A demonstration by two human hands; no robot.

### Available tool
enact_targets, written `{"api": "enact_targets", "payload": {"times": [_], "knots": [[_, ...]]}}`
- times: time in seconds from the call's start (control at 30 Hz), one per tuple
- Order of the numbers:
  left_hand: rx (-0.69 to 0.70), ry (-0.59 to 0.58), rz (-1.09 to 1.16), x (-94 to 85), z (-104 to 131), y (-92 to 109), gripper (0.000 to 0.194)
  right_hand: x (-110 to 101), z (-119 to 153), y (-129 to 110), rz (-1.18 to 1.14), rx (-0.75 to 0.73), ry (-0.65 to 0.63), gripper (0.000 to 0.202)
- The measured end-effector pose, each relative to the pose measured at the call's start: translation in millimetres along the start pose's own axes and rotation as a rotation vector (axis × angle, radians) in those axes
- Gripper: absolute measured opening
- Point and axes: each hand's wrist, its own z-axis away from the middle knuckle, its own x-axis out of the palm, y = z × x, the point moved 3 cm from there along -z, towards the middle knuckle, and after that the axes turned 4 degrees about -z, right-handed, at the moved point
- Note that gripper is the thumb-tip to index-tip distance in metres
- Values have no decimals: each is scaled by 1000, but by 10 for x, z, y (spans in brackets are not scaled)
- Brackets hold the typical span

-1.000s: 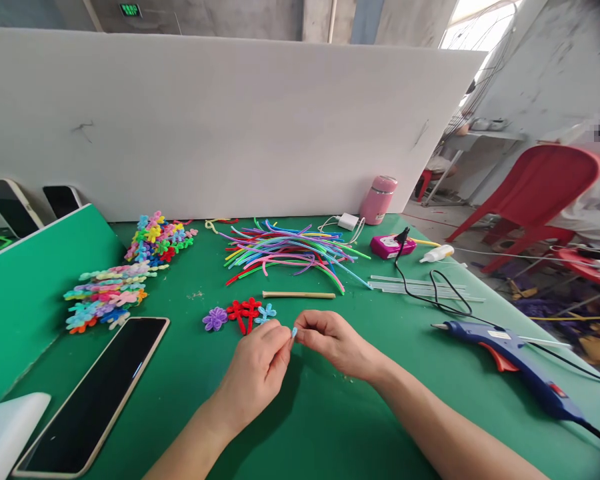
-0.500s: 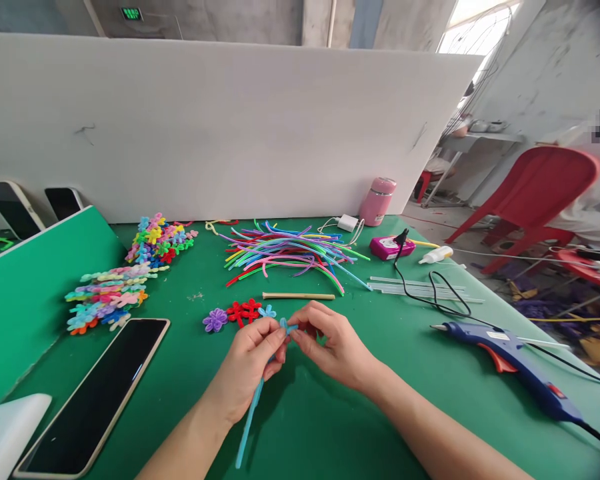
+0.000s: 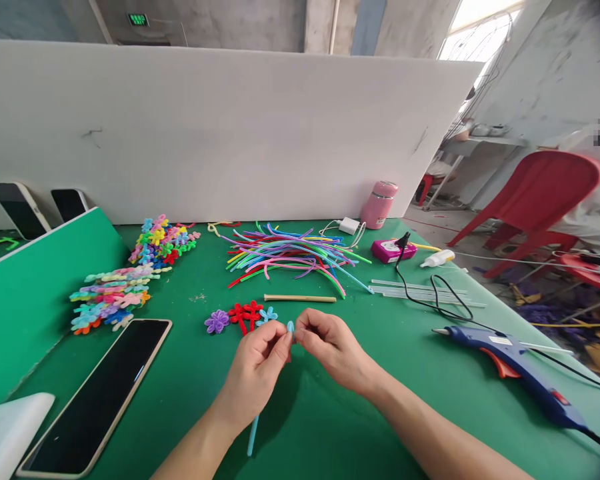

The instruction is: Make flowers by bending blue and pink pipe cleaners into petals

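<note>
A light blue pipe cleaner (image 3: 253,437) is pinched in my left hand (image 3: 257,367), its straight tail hanging below the palm and a small bent loop sticking up at the fingertips. My right hand (image 3: 330,343) is closed at that looped end, thumb and forefinger pressed together against it. Just beyond my left hand lie a purple pipe-cleaner flower (image 3: 217,322), red flowers (image 3: 245,315) and a light blue flower (image 3: 267,315). A thin tan stick (image 3: 300,299) rests behind my hands. My fingers hide part of the blue loop.
Loose coloured pipe cleaners (image 3: 295,253) are heaped at the back. Finished flowers (image 3: 113,297) are piled left, near a phone (image 3: 100,393). On the right are a glue gun (image 3: 510,367) with its cord, clear glue sticks (image 3: 420,292), a magenta box (image 3: 393,251) and a pink bottle (image 3: 379,205).
The blue loop at my fingertips now stands upright and narrower. My left hand has turned slightly, and less of the tail shows below it. The view has shifted a little.
</note>
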Motion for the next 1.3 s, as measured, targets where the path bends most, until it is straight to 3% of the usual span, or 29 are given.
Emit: {"api": "enact_targets", "payload": {"times": [0.1,0.2,0.3,0.4,0.5,0.63,0.9,1.07,1.3], "knots": [[186,85,-220,2,25,59,24,28,-28,47,-200,149,-18,14],[335,154,-302,19,48,97,19,57,-33,94,-384,318,-46,11],[203,138,-195,33,28,58,22,47,-38,97,-400,304,-12,14],[-34,76,114,50,1,-8,24,12,-43,88,-387,223,46,23],[-148,11,413,77,-7,-35,22,-14,-43,83,-370,189,63,27],[-220,-72,613,102,4,-41,19,-25,-43,74,-340,169,55,27],[-268,-106,638,118,11,-48,17,17,-19,66,-334,172,-33,20],[-272,-55,676,114,14,-68,18,38,-30,94,-358,201,7,24],[-299,178,700,12,-44,-99,12,30,-47,132,-377,222,90,32]]}}
